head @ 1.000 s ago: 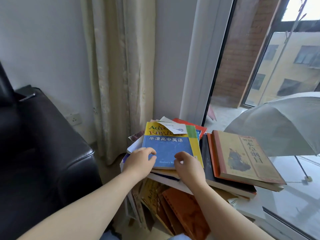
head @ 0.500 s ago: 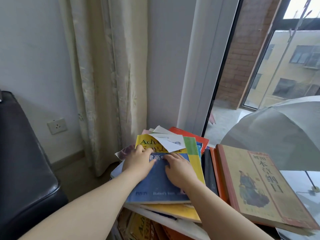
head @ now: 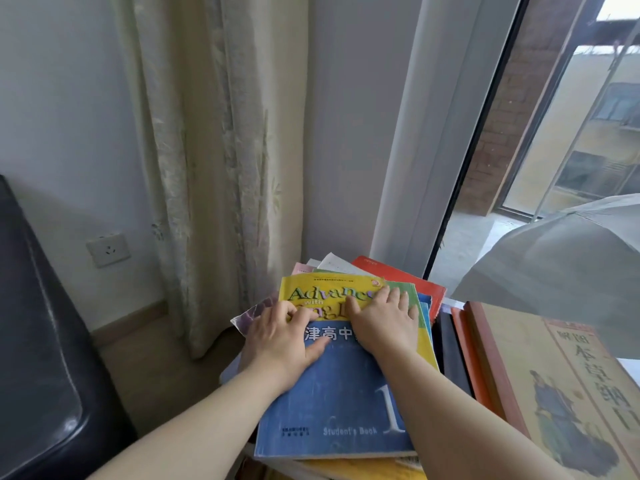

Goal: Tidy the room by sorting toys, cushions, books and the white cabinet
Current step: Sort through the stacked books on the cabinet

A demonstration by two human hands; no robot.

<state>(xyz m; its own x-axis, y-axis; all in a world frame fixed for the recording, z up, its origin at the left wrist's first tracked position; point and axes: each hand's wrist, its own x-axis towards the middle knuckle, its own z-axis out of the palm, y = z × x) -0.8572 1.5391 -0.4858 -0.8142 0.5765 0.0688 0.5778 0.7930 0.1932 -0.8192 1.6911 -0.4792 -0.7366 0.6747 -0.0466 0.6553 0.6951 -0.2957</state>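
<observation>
My left hand (head: 287,337) and right hand (head: 384,320) lie flat on the textbook (head: 332,403), fingers relaxed, pressing but grasping nothing. It tops a ragged pile (head: 398,278) by the window (head: 519,168). I judge that a hard shove could slide the loose books beneath it toward the curtain (head: 214,168), or tip the pile. The cover reads "Advance… with Eng…", "津高中", "Student's Book", "1".

Glossy paper textbook (head: 332,393) cover (worn edges); glossy black leather armchair (head: 38,358); cloth curtain (head: 214,150).
</observation>
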